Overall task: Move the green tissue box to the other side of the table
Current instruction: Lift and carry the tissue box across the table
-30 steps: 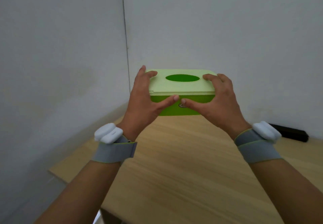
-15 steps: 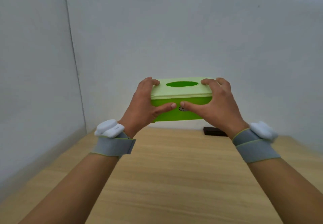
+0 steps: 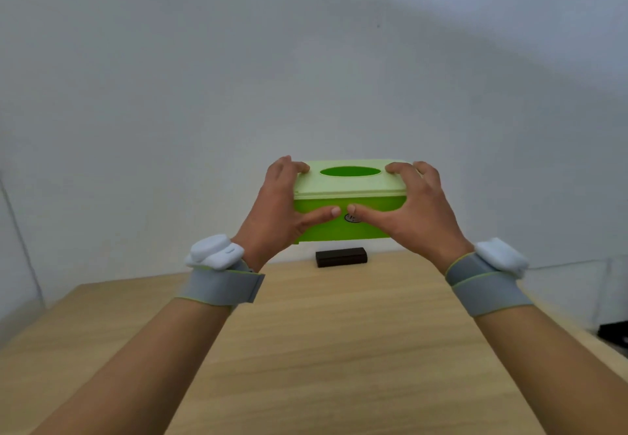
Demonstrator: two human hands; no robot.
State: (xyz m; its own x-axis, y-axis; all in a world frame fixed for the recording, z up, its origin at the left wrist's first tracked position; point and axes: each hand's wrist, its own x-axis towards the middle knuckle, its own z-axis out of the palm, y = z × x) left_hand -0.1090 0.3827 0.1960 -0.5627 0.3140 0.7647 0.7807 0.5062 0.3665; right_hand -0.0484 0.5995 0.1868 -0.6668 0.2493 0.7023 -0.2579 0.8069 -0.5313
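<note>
The green tissue box has a pale green lid with an oval slot and a brighter green body. It hangs in the air above the far part of the wooden table. My left hand grips its left end, fingers over the lid and thumb along the front. My right hand holds the right end the same way. The two thumbs nearly meet on the front face. Both wrists wear grey bands with white devices.
A small black rectangular block lies at the table's far edge by the white wall, just below the held box. A dark object shows off the table's right edge. The wall corner runs down at the far left.
The view has swung right along the table with the box held in both hands. The wall corner slid to the far left and the black block now sits under the box.
</note>
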